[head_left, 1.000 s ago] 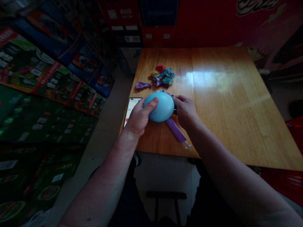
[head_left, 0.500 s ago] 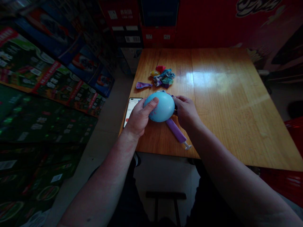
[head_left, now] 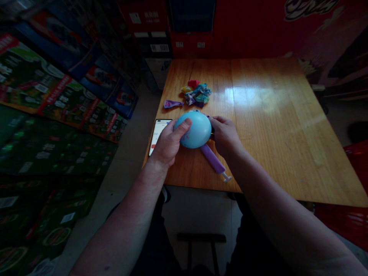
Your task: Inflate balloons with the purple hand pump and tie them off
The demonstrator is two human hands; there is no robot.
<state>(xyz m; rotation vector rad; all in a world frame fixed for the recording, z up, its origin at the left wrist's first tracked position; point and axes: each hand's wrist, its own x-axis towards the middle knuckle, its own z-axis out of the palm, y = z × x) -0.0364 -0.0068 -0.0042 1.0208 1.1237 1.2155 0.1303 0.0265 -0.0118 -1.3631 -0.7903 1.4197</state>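
A light blue inflated balloon [head_left: 197,130] with a reddish print is held above the near left part of the wooden table. My left hand [head_left: 169,142] wraps around its left side, the thumb lying on top. At the balloon's right end my right hand [head_left: 225,132] is closed, fingertips pinched together where the neck would be; the neck itself is hidden. Beneath the balloon lies a purple hand pump [head_left: 213,159] with a white handle pointing toward me. A phone [head_left: 155,136] showing a timer-like screen rests beside my left hand, partly covered by it.
Beyond the balloon lies a pile of deflated balloons [head_left: 198,95] in several colours, with a purple deflated balloon [head_left: 173,104] to its left. The wooden table [head_left: 276,134] extends to the right. Stacked cartons [head_left: 83,149] line the left side, and a stool [head_left: 201,237] stands below.
Both hands keep the same grip on the balloon. The whole view has shifted very slightly; nothing on the table has visibly moved.
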